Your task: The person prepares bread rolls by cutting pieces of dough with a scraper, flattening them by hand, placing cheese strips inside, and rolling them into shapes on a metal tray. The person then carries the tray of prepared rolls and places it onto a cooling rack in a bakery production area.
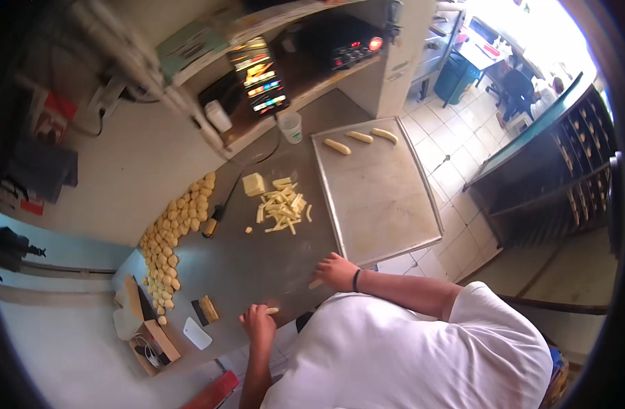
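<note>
My left hand [256,322] is curled at the steel worktable's front edge [239,262], closed on a small pale dough piece [272,311]. My right hand [337,274], a dark band at its wrist, curls over another pale strip of dough [316,283], partly hidden by it. A pile of pale yellow sticks [282,210] and a square yellow block [254,185] lie on the worktable. Many round dough balls [183,215] run along its left side. Right of these, a metal tray [380,204] holds three long dough pieces [359,136].
A black-handled tool [211,225], metal scraper [205,310], open box [155,347] and plastic cup [290,127] are on the worktable. A shelf with a lit phone [260,75] stands at the back. A dark rack [564,177] is right. Another person [544,95] sits far back.
</note>
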Motion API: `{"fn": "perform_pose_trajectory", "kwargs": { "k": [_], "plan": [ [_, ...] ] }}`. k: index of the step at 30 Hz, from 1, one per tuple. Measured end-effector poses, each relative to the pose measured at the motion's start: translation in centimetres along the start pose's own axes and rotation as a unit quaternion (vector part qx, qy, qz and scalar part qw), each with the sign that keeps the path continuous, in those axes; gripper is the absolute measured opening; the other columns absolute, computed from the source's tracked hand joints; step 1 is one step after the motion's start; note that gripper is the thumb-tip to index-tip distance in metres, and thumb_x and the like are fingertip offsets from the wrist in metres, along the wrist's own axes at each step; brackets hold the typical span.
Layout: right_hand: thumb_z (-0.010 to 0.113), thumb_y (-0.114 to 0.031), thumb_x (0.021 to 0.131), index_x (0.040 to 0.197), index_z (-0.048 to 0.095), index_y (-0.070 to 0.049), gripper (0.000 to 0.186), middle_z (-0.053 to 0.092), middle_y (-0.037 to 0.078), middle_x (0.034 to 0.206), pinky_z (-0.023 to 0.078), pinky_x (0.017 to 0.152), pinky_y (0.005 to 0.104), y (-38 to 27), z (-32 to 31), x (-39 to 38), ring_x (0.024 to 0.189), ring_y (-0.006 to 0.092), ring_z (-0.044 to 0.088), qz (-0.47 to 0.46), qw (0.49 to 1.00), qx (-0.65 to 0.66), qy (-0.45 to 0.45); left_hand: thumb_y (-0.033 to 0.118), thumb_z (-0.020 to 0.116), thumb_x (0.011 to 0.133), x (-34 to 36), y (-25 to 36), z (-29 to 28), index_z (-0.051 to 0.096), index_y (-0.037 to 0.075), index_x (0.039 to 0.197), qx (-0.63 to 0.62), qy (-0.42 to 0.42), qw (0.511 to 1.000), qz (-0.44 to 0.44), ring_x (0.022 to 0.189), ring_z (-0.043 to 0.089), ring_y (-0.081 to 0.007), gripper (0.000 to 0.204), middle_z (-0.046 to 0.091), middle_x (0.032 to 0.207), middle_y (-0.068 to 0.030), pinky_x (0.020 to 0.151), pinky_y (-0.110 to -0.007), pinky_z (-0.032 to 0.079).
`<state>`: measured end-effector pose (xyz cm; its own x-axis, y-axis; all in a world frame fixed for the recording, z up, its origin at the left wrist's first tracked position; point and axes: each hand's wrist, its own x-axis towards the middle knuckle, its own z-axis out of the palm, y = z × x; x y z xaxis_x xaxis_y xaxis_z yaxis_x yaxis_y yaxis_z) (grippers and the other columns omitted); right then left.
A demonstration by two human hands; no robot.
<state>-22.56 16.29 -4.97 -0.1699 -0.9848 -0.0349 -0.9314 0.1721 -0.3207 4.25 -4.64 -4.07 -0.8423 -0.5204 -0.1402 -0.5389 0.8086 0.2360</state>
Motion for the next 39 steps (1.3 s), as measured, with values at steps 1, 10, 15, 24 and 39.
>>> {"fn": "perform_pose_trajectory", "kwargs": {
  "k": [1, 10, 15, 24, 39],
  "plan": [
    [0.063, -0.028, 0.093, 0.117, 0.071, -0.018, 0.027, 0.068, 0.001, 0.11, 0.043, 0.102, 0.0412, 0.7, -1.7, 0.4, 0.108, 0.0189, 0.064, 0.022, 0.998, 0.035, -0.055, 0.015, 0.067, 0.09, 1.3, 0.4, -1.0, 0.072, 0.01, 0.108, -0.018, -0.028, 0.999, -0.035, 0.105, 0.065, -0.0355, 0.019, 0.067, 0.11, -0.0123, 0.098, -0.057, 0.046],
    [0.065, -0.003, 0.095, 0.11, 0.076, -0.005, 0.019, 0.073, 0.015, 0.104, 0.058, 0.078, 0.0388, 21.1, -14.5, -7.0, 0.086, 0.032, 0.072, 0.257, 0.857, 0.319, 0.312, 0.002, 0.065, 0.094, 21.8, 26.3, -5.7, 0.073, -0.001, 0.109, -0.272, 0.072, 0.939, 0.198, 0.094, 0.07, -0.0383, 0.017, 0.071, 0.103, -0.0178, 0.08, -0.045, 0.056],
    [0.065, -0.004, 0.094, 0.112, 0.073, -0.005, 0.02, 0.073, 0.014, 0.109, 0.057, 0.086, 0.0399, 29.7, -13.6, -8.1, 0.095, 0.0313, 0.07, 0.276, 0.848, 0.145, 0.429, 0.004, 0.063, 0.089, 32.1, 41.0, -0.6, 0.071, 0.01, 0.124, -0.154, 0.224, 0.888, 0.371, 0.116, 0.063, -0.0259, 0.036, 0.068, 0.118, -0.0088, 0.103, -0.048, 0.044],
    [0.065, 0.001, 0.087, 0.115, 0.069, -0.006, 0.029, 0.07, 0.013, 0.125, 0.05, 0.102, 0.0469, 23.4, -11.5, -10.7, 0.116, 0.0373, 0.063, 0.313, 0.858, 0.093, 0.396, 0.002, 0.064, 0.087, 27.1, 34.4, 1.2, 0.069, 0.004, 0.124, -0.206, 0.197, 0.916, 0.281, 0.126, 0.059, -0.036, 0.038, 0.064, 0.135, -0.0157, 0.108, -0.053, 0.043],
    [0.067, 0.001, 0.089, 0.117, 0.071, -0.004, 0.028, 0.071, 0.016, 0.119, 0.055, 0.097, 0.0435, 2.3, -8.1, 12.9, 0.112, 0.0355, 0.067, 0.088, 0.958, 0.253, 0.101, 0.001, 0.066, 0.093, 5.8, -2.1, -2.7, 0.071, 0.003, 0.117, -0.301, 0.192, 0.934, -0.023, 0.103, 0.071, -0.0342, 0.024, 0.072, 0.119, -0.0135, 0.088, -0.042, 0.058]
  ]
}}
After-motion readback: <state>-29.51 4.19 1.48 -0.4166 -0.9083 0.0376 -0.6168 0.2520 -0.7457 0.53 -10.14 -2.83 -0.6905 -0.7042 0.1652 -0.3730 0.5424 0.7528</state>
